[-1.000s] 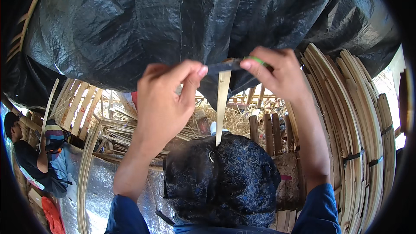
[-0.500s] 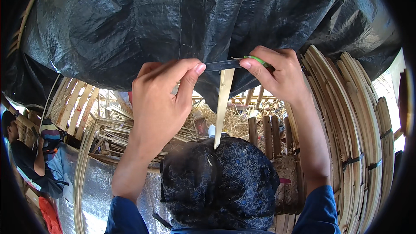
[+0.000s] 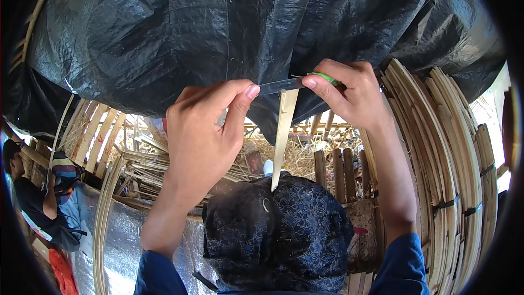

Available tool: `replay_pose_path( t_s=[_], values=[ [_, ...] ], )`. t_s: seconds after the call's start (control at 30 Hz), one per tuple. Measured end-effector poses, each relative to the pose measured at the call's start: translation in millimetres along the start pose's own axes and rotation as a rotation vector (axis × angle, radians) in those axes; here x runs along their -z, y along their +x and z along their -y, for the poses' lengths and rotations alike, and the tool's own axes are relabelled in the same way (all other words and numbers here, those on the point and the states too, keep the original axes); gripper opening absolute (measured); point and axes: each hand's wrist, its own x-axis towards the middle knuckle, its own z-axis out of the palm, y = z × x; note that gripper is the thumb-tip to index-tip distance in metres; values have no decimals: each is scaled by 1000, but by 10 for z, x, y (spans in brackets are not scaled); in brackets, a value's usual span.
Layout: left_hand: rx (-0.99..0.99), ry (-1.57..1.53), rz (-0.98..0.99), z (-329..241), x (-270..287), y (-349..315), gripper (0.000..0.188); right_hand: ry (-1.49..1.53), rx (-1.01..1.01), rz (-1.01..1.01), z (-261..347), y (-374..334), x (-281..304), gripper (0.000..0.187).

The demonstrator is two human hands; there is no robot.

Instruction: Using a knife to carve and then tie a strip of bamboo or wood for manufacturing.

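Above the lap (image 3: 295, 229), the left hand (image 3: 203, 125) is pinching the knife (image 3: 281, 86) by its tip, the right hand (image 3: 353, 97) gripping its handle (image 3: 327, 78). The knife is crossing the wooden strip (image 3: 284, 131) near its top; shaving seems underway, next probably needing even pressure.

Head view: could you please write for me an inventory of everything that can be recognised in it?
knife: one, grey and green, upper centre
wooden strip: one, pale, centre, below the knife
tarp: at least one, black, across the top
patterned cloth: one, black and blue, lower centre
bundled strips: many, light brown, right
short posts: several, brown, right of centre
straw: uncountable, yellowish, behind the strip
silvery sheet: one, lower left
red item, unclear: one, lower left corner
co-worker: one, dark top, far left
sleeves: two, blue, lower edge
left hand: one, bare, on the knife
right hand: one, bare, on the knife
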Motion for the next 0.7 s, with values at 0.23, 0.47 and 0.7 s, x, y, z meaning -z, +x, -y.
replay_pose_path(
  t_s=[0.23,0.47,0.7],
  values=[
    [35,-6,20,-26,55,2,16,-24,-18,-5,96,-9,16,33],
    [34,-49,38,35,31,31,18,-92,-58,-3,166,-37,29,33],
    [48,-225,-3,116,-43,45,19,-216,-75,-14,279,-61,42,36]
  ],
)
